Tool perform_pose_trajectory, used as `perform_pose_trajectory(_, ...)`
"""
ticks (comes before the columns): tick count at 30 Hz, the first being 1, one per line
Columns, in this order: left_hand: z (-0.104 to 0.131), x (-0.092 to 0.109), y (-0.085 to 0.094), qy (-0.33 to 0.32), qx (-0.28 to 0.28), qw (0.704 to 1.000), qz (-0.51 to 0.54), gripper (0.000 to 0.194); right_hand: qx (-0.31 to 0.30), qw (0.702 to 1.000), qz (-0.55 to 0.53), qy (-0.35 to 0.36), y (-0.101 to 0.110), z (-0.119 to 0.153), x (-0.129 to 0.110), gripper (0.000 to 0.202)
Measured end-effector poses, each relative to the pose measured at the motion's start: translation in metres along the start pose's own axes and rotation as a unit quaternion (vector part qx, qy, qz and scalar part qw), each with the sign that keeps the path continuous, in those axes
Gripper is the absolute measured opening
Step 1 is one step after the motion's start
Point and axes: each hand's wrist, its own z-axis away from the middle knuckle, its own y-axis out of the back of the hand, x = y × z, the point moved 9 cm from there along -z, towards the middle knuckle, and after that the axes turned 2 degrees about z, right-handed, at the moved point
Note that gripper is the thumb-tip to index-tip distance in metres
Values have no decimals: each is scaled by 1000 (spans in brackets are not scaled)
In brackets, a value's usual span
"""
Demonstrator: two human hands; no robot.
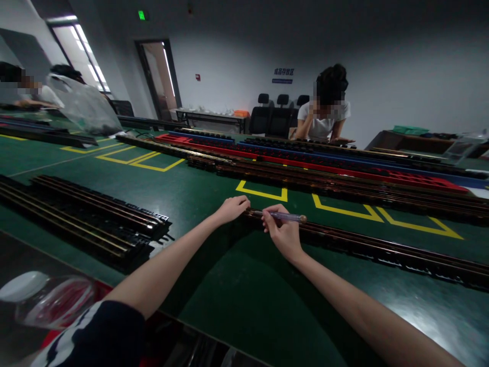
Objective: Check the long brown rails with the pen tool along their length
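A long dark strip with copper-coloured lines [362, 244] lies across the green table, running off to the right. At its left end, my left hand [234, 209] is closed, with its fingertips curled onto the strip. My right hand [284, 235] grips a slim screwdriver-like tool [286, 216] with a translucent purple handle. The tool lies nearly level, and its thin end points left toward the fingers of my left hand. Its exact contact with the strip is too small to make out.
Stacked dark strips [95, 214] lie at left. Across the table run more strips, a long red tray [405, 178] and a blue one. Yellow tape outlines [263, 193] mark the tabletop. A lidded plastic jar [53, 300] stands lower left. A person [324, 120] sits opposite; others are far left.
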Motion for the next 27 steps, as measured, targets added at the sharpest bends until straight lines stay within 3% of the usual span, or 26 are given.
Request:
perform_pose_trajectory(5, 1, 1, 0, -1, 0, 1000, 2, 32, -2, 1000, -16, -11, -4, -3, 2, 22)
perform_pose_trajectory(15, -2, -4, -2, -8, -2, 1000, 24, 33, -23, 998, 50, 29, -12, 0, 7, 18)
perform_pose_trajectory(27, -3, -7, -3, -3, -4, 1000, 27, 34, 24, 999, 44, 12, 2, 2, 3, 18)
